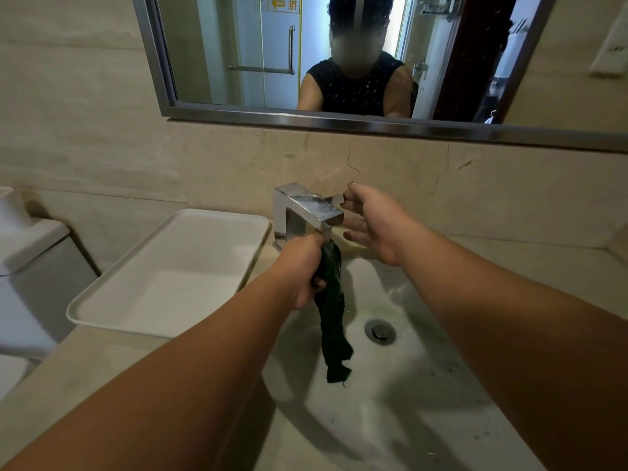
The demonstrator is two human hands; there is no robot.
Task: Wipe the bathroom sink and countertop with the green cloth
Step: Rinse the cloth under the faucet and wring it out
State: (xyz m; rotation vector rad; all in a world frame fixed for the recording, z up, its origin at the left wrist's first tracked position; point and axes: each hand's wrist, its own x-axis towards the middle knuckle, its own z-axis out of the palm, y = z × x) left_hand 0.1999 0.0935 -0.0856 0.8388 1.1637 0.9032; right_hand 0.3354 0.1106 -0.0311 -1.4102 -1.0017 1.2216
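Observation:
My left hand (pixel 300 270) grips the dark green cloth (pixel 334 321) by its top end, just under the spout of the chrome faucet (pixel 307 212). The cloth hangs down limp and twisted over the white sink basin (pixel 390 402). My right hand (pixel 372 222) is beside the faucet on its right, thumb and forefinger touching the faucet's handle, the other fingers spread. The drain (pixel 380 331) shows to the right of the cloth. The beige countertop (pixel 85 368) surrounds the basin.
A white rectangular tray (pixel 119 307) lies on the counter left of the sink. A toilet tank (pixel 30 260) stands at the far left. Above the marble backsplash (pixel 407 164) hangs a mirror (pixel 238 62) reflecting a person.

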